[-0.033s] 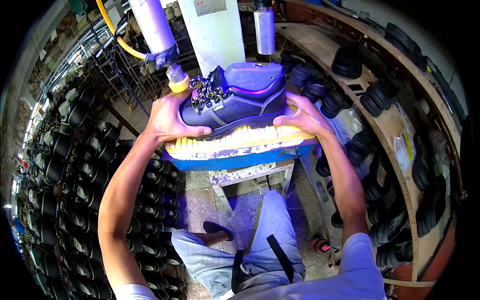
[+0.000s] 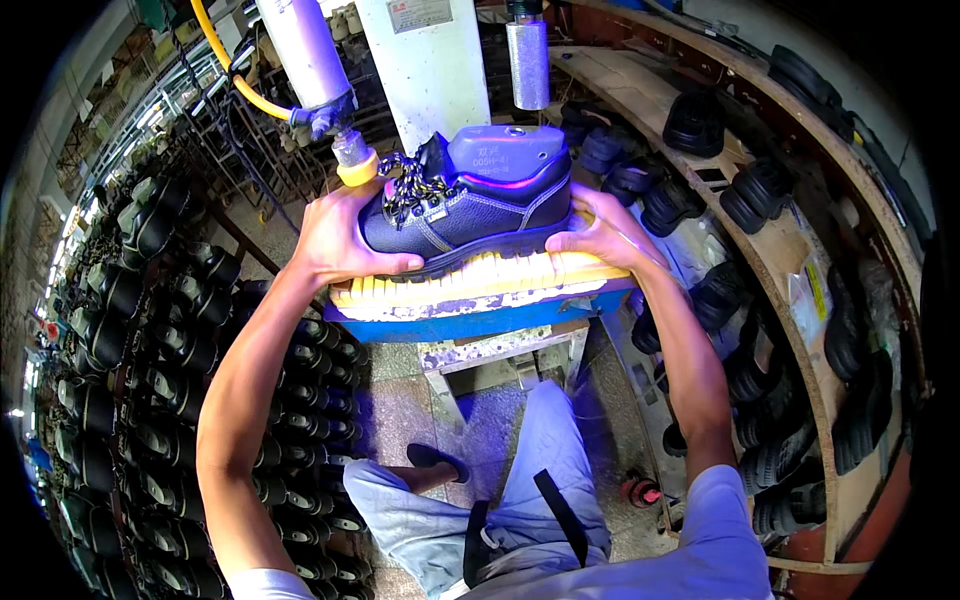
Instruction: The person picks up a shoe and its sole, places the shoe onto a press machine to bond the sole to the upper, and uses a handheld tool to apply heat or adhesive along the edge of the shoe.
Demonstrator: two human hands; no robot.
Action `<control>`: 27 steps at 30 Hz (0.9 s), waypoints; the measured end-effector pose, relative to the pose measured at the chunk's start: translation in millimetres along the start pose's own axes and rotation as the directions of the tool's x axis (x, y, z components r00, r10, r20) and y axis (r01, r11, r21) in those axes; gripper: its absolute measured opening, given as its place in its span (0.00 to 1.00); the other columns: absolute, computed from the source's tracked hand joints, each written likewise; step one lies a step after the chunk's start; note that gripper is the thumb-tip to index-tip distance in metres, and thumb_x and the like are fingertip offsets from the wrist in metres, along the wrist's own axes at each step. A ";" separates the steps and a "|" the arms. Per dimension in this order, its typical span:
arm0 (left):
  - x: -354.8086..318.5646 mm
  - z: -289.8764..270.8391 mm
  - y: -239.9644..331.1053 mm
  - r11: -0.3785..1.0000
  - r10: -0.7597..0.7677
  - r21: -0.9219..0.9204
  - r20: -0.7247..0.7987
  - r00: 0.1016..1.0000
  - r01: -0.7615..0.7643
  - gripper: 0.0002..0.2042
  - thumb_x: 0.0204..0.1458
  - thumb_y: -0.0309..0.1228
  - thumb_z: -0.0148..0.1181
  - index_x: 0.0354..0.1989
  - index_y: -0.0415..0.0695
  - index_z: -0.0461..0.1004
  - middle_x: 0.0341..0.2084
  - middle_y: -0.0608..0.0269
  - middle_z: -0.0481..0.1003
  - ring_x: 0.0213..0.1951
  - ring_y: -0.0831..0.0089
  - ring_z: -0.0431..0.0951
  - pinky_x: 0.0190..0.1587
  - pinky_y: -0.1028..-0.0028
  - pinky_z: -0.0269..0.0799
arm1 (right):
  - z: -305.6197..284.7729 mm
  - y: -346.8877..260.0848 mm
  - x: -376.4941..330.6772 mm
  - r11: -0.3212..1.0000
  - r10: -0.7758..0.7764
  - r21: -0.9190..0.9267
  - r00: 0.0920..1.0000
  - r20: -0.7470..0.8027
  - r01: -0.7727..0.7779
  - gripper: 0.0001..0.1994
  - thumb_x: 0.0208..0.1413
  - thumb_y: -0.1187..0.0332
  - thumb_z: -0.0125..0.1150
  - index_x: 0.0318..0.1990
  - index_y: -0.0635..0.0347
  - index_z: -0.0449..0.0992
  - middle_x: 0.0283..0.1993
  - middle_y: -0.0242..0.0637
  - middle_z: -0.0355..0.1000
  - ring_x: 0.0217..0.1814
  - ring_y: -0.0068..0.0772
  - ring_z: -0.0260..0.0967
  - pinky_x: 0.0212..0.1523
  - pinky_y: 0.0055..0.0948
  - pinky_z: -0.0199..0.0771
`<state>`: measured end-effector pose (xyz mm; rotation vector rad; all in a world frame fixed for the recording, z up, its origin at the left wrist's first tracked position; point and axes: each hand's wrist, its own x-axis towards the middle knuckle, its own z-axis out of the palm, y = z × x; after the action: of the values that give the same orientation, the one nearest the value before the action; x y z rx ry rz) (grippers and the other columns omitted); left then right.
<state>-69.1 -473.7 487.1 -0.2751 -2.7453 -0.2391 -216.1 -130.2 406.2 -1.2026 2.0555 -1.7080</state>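
Between both hands sits a black lace-up shoe (image 2: 500, 214) with a plastic shoe last (image 2: 500, 150) in its opening. Its sole rests on a yellow ridged pad (image 2: 480, 280) over a blue base (image 2: 440, 326). My left hand (image 2: 340, 235) wraps the toe end, thumb along the sole edge. Around the heel, my right hand (image 2: 600, 235) is closed, its thumb pressed near the sole. A press cylinder (image 2: 305, 55) with a yellow tip (image 2: 358, 168) comes down close to the toe, just above my left hand. A second metal rod (image 2: 529, 65) hangs above the heel, apart from the last.
Racks of black shoes (image 2: 180, 340) fill the left side. At the right, a curved wooden shelf (image 2: 800, 250) carries several black soles (image 2: 755, 195). A pale machine column (image 2: 425, 70) stands behind the shoe, and a metal stand (image 2: 500, 350) is below the pad.
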 end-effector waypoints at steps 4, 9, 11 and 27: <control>-1.6 6.8 4.8 0.999 0.034 0.005 -0.080 0.996 -0.034 0.50 0.27 0.65 0.75 0.55 0.36 0.76 0.44 0.43 0.82 0.48 0.49 0.84 0.56 0.57 0.77 | 6.9 -2.4 3.0 0.999 0.051 0.012 0.999 -0.007 -0.050 0.41 0.42 0.67 0.82 0.66 0.66 0.69 0.66 0.41 0.72 0.69 0.35 0.66 0.74 0.36 0.59; -8.7 11.6 -6.8 0.992 0.091 0.091 -0.096 0.991 -0.083 0.52 0.30 0.69 0.72 0.57 0.36 0.74 0.47 0.38 0.80 0.49 0.44 0.82 0.56 0.55 0.76 | 11.2 -3.7 4.1 0.966 0.193 -0.164 0.980 -0.057 -0.200 0.40 0.42 0.67 0.82 0.65 0.64 0.69 0.64 0.42 0.72 0.67 0.35 0.67 0.73 0.36 0.61; -3.1 10.3 -5.8 0.995 0.049 0.086 0.007 0.999 -0.049 0.53 0.33 0.71 0.71 0.59 0.35 0.73 0.47 0.38 0.80 0.49 0.44 0.82 0.56 0.55 0.76 | 6.1 9.9 -0.1 0.985 0.086 -0.143 0.991 -0.106 -0.100 0.42 0.41 0.60 0.84 0.64 0.68 0.70 0.63 0.45 0.74 0.65 0.38 0.70 0.70 0.39 0.64; -63.6 21.2 -50.5 0.479 -0.180 -0.866 0.060 0.982 0.141 0.33 0.64 0.31 0.63 0.76 0.45 0.57 0.48 0.62 0.79 0.32 0.80 0.75 0.34 0.77 0.77 | 9.9 11.4 5.4 0.992 0.051 -0.109 0.998 -0.047 -0.056 0.36 0.45 0.65 0.80 0.63 0.66 0.70 0.61 0.41 0.75 0.63 0.35 0.71 0.69 0.36 0.64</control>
<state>-29.6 -528.3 437.1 -0.2451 -2.3378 -1.6961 -218.5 -141.1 394.8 -1.1395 2.2143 -1.6306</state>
